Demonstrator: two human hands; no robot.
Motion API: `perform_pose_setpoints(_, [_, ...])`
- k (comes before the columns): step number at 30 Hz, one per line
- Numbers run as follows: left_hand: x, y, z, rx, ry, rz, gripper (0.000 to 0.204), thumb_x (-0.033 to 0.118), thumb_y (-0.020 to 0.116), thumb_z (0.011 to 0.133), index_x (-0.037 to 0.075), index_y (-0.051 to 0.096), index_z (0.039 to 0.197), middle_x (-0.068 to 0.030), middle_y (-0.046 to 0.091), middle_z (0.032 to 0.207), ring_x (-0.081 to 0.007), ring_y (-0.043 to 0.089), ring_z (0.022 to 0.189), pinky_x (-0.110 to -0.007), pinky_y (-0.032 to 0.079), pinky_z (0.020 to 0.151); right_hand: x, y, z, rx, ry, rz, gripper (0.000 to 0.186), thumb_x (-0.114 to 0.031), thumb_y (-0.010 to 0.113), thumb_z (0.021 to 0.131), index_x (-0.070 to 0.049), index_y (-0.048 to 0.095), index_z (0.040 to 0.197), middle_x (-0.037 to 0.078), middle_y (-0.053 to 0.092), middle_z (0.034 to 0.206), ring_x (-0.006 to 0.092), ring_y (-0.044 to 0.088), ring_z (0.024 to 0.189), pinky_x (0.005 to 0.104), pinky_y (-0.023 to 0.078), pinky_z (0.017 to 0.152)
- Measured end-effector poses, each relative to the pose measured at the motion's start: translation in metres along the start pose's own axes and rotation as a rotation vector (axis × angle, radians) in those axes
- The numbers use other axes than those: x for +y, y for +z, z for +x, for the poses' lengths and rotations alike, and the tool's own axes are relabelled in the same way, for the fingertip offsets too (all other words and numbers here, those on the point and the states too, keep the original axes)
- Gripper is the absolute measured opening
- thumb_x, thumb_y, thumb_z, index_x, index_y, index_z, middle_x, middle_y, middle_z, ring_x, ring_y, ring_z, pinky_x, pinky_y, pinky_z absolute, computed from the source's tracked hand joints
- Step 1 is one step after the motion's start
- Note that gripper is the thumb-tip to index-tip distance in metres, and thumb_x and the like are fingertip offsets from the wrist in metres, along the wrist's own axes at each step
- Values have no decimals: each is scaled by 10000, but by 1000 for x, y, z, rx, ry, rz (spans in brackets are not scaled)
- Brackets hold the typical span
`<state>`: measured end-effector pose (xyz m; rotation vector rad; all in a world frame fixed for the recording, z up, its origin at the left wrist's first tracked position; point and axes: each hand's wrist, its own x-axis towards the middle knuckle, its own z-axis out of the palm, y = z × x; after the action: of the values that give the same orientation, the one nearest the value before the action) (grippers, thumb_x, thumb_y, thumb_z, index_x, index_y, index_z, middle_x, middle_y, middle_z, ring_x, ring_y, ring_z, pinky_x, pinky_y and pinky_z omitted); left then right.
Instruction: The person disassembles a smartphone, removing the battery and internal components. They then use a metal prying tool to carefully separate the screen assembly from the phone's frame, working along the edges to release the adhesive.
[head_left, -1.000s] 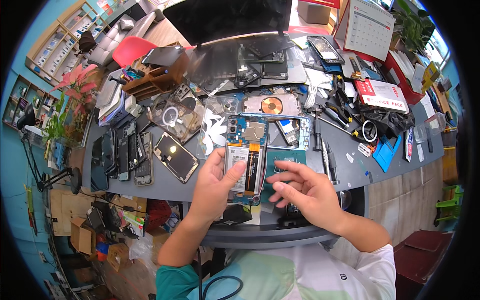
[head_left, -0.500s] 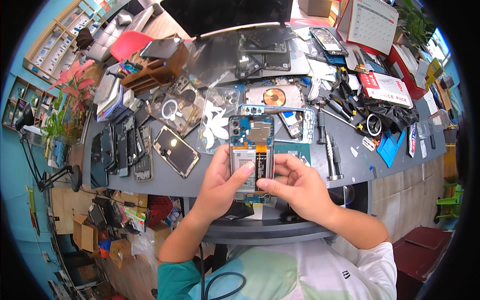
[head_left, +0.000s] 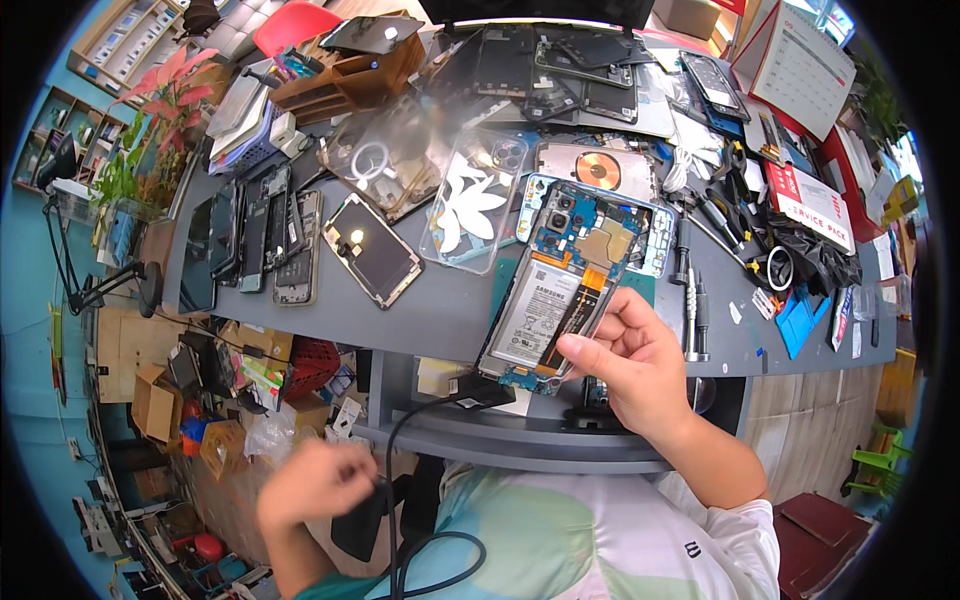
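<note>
My right hand (head_left: 635,375) is shut on an opened smartphone (head_left: 530,315), gripping its lower right with the thumb across the battery area. Its back cover is off, showing a blue circuit board, camera lenses, a silver battery and orange flex strips; the phone tilts toward the upper right. Behind it lie a blue-edged phone frame (head_left: 655,240) and a clear case (head_left: 455,240) with white cut-out shapes. My left hand (head_left: 315,480) is low at the left, off the phone, beside a black cable (head_left: 393,450). Its fingers are curled but smeared by motion; whether they touch the cable is unclear.
The desk (head_left: 470,330) carries phone parts (head_left: 280,240), a wooden organiser (head_left: 345,85), screwdrivers (head_left: 690,310), pliers, a blue tray (head_left: 790,310) and a red-white box (head_left: 805,205). A lamp (head_left: 120,290) stands left; a monitor (head_left: 530,12) is behind. Cardboard boxes (head_left: 160,395) sit below left.
My left hand has let go of the phone and dropped down-left. My right hand has taken hold of the phone and raised it slightly rightward, tilting it. The view has shifted.
</note>
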<state>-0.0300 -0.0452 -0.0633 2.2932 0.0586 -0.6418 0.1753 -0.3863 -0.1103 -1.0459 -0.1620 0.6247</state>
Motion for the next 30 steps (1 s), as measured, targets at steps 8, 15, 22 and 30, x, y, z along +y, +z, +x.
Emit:
perform_pose_setpoints(8, [13,112,47,-262,468,-819,614,482,512,1104,-51,692,858,-159,630,831,-280,555,729,-391,462,668,4,-2,-2,10,-30,-9,346,-43,762,1060,-17,584,1355,121,796,1250,129,770,1052,274,611,839])
perform_pose_setpoints(15, [93,105,96,938,745,-1110,215,201,543,957,-5,582,910,-147,535,927,-260,584,777,-370,550,664,-1,-4,-13,-6,-24,-42,341,-29,765,1056,11,611,1357,104,799,1235,94,749,1031,254,587,814])
perform_pose_setpoints(22, [113,79,161,722,568,-1009,567,25,680,1019,-11,439,1532,-178,584,1422,-222,661,1174,-349,541,1058,-1,-9,-19,-61,22,-88,386,-50,784,1056,61,649,1400,79,806,1152,66,716,991,242,568,808])
perform_pose_setpoints(30, [118,68,186,342,423,-1256,553,58,632,1129,-23,400,1624,-171,717,1384,-179,702,1244,-337,553,1084,-5,-17,-10,-6,-116,-242,357,-62,818,1030,70,726,1348,63,710,1265,72,737,924,225,563,767])
